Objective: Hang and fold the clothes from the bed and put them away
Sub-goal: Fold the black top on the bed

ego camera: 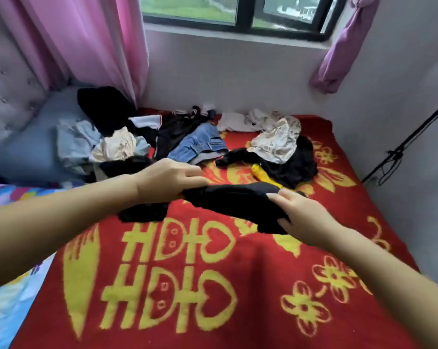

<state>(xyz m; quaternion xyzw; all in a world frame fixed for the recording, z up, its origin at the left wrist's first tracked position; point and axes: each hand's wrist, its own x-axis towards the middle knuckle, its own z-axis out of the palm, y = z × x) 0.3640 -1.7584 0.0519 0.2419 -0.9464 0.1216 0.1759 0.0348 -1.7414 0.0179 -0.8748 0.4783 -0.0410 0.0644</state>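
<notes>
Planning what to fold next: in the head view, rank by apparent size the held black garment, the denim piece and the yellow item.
1. black garment, held by the left hand and right hand; nearness to the camera may inflate it.
2. denim piece.
3. yellow item, partly covered.

We observed a dark-framed window (238,13) set in a pale wall (225,79), admitting daylight. Pink curtains (92,41) hung at left, a purple one (343,46) at right. A tufted headboard (9,96) stood far left.
</notes>
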